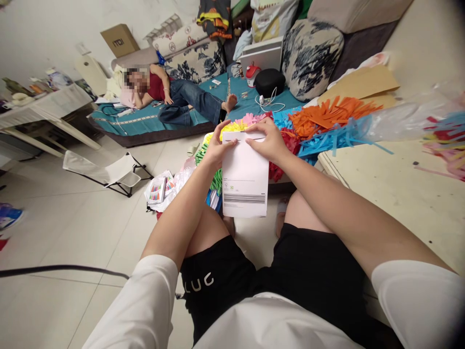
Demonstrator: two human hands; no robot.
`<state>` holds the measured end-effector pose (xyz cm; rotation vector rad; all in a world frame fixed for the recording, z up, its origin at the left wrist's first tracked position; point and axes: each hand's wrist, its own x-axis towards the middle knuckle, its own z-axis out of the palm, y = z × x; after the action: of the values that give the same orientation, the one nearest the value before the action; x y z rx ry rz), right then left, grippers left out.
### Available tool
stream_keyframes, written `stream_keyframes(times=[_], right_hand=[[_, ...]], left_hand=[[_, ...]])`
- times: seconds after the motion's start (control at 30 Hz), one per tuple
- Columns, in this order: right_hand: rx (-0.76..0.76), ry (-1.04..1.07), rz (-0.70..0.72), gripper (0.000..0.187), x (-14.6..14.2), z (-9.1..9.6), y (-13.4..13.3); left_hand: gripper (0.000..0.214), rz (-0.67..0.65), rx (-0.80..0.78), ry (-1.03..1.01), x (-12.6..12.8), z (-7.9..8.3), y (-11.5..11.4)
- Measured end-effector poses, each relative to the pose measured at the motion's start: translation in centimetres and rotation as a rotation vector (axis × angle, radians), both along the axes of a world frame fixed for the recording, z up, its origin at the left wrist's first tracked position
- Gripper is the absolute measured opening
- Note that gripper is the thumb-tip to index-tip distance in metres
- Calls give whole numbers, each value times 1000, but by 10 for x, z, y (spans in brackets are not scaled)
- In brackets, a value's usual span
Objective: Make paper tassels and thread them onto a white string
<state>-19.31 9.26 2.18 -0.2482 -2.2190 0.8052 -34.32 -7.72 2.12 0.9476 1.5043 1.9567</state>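
A white paper packet (245, 169) with small print and dark stripes near its lower end hangs upright before me, above my knees. My left hand (219, 145) pinches its top left corner between thumb and fingers. At the top right edge my right hand (269, 140) grips the same packet, its thumb on the near face. Behind the packet lie heaps of cut strips: green strips (215, 180), yellow strips (234, 126), red strips (289, 141) and orange strips (332, 116). Whatever is inside the packet is hidden.
At right stands a cream tabletop (392, 174). Printed packets (157, 188) lie in clear plastic at left, beyond them a folding chair (105, 169). Another person (192, 99) lies on the teal-covered sofa (134, 121). A black cable (65, 267) crosses the lower left.
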Motion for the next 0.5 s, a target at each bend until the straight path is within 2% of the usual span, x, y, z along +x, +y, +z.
stream_keyframes(times=[0.1, 0.23, 0.3, 0.37, 0.5], right_hand=[[-11, 2, 21, 37, 2, 3, -1], [-14, 17, 57, 35, 4, 5, -1], [-10, 31, 81, 35, 2, 4, -2], [-14, 37, 103, 36, 0, 2, -2], [-111, 76, 116, 36, -5, -4, 0]], left_hand=[[70, -5, -28, 60, -2, 1, -3], [48, 74, -67, 109, -3, 2, -3], [47, 137, -53, 130, -3, 1, 0], [54, 196, -57, 145, -2, 0, 2], [50, 220, -106, 181, -2, 2, 3]])
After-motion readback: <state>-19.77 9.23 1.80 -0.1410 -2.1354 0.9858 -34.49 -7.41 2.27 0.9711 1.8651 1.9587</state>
